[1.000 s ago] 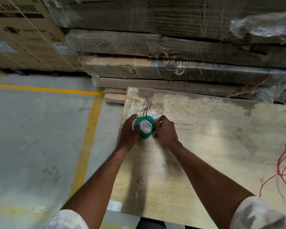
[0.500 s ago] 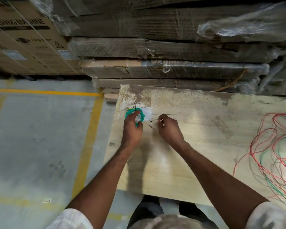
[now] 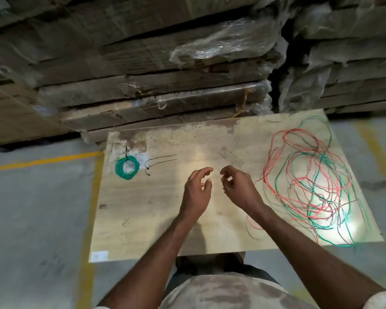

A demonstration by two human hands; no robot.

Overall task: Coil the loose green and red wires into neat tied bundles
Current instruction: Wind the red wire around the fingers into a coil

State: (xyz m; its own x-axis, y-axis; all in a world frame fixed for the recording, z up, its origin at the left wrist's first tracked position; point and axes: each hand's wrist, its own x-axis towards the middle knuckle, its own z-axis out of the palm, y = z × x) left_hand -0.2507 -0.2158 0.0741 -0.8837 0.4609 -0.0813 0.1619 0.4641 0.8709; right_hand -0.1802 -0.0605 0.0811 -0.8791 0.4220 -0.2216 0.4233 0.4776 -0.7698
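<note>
Warehouse floor of grey concrete (image 3: 38, 219) with yellow painted lines, backed by stacked flat cartons (image 3: 156, 70) wrapped in torn, cloudy plastic film. Item surface: a pale wood-grain desk (image 3: 147, 215), rectangular, scuffed, with a dark worn patch at its far left corner and a small white label at its near left corner. Landmark: the coiled green bundle (image 3: 127, 167), lying flat on the desk near that worn patch; a tight round ring of many turns of thin green wire, cinched at its far side by a black tie whose tail sticks up. Just right of the bundle: two loose black cable ties (image 3: 159, 160), thin, slightly curved, lying side by side, apart from the ring. Well to the right of the bundle, across the desk: the loose red and green wires (image 3: 310, 181), a wide untidy tangle of overlapping loops, red and green strands crossing each other, some strands trailing to the near right edge of the desk. Between the bundle and the tangle, above the middle of the desk: the left hand (image 3: 196, 192) and the right hand (image 3: 239, 188), close together, facing each other. Left fingers loosely curved and spread, grasping nothing. Right fingers curled inward, thumb near forefinger; whether they pinch something small cannot be told. Neither hand touches bundle, ties or tangle.
</note>
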